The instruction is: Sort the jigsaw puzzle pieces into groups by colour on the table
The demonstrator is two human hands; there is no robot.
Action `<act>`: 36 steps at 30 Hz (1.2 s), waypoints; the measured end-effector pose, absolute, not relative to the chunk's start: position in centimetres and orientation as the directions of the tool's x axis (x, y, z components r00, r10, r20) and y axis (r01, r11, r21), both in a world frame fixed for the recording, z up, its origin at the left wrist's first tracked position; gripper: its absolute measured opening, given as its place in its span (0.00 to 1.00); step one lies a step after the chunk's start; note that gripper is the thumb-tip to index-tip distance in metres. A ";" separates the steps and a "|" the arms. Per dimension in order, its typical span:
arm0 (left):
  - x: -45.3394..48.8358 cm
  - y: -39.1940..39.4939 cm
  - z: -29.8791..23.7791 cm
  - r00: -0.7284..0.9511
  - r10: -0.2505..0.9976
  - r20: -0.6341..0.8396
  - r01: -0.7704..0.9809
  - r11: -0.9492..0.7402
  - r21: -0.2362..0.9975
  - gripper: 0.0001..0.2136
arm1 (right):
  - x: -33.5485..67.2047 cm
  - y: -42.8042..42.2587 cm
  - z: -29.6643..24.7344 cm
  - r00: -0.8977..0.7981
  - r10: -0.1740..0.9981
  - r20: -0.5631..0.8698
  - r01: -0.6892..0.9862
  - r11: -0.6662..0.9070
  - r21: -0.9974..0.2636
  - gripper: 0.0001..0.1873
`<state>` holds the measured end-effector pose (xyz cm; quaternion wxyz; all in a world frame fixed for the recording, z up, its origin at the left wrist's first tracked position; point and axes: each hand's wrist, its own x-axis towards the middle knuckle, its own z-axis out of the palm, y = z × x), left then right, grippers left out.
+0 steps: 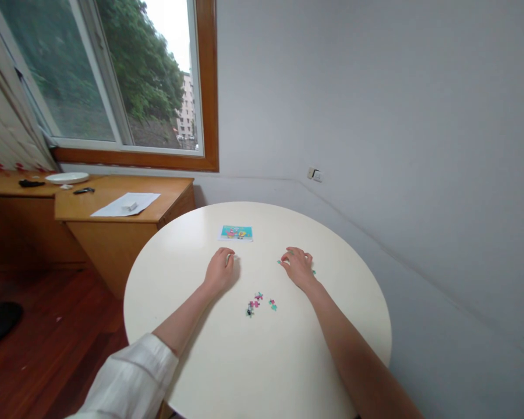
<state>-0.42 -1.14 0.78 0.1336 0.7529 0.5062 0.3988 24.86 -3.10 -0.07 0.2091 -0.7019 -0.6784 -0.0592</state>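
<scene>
My left hand [220,270] rests near the middle of the round white table, its fingers curled in and the thumb against them. What it holds, if anything, is hidden. To the right, my right hand [298,269] is over small green jigsaw puzzle pieces, with bent fingers spread apart. One green puzzle piece [279,262] shows at its thumb tip, and another piece [314,272] pokes out on its far side. Nearer me lie a joined strip of pink and dark puzzle pieces [254,304] and a separate pink-and-green puzzle piece [273,304].
A picture card [236,233] with cartoon figures on turquoise lies beyond my hands on the white table [244,372]. A wooden desk [174,198] at the left bears a paper sheet [113,206] and a white plate [67,178]. A wall stands behind and to the right.
</scene>
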 end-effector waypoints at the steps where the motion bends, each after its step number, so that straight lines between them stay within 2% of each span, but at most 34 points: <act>1: -0.7 -0.8 0.6 0.138 0.874 0.467 0.636 -0.439 0.634 0.12 | 24.9 -3.1 -0.1 0.077 0.926 0.369 0.978 0.002 -0.210 0.07; 7: -0.7 0.3 -0.3 0.083 0.870 0.485 0.525 -0.452 0.721 0.11 | 25.0 -3.1 0.1 0.086 0.934 0.347 0.975 -0.006 -0.223 0.06; 17: -0.4 0.2 -0.2 0.054 0.881 0.470 0.478 -0.436 0.763 0.10 | 25.1 -3.4 0.3 0.037 0.922 0.385 0.949 0.088 -0.302 0.03; 22: -0.5 0.3 -0.2 0.061 0.882 0.468 0.488 -0.436 0.756 0.10 | 25.2 -3.4 0.6 -0.009 0.937 0.350 0.923 0.142 -0.357 0.05; 30: -0.5 0.3 -0.1 0.065 0.880 0.470 0.497 -0.437 0.750 0.10 | 25.2 -3.0 0.3 0.008 0.935 0.355 0.808 0.203 -0.553 0.03; 36: -0.5 0.2 -0.2 0.069 0.883 0.465 0.488 -0.436 0.756 0.09 | 23.6 -3.8 1.2 -0.137 0.964 0.229 0.571 0.265 -0.777 0.08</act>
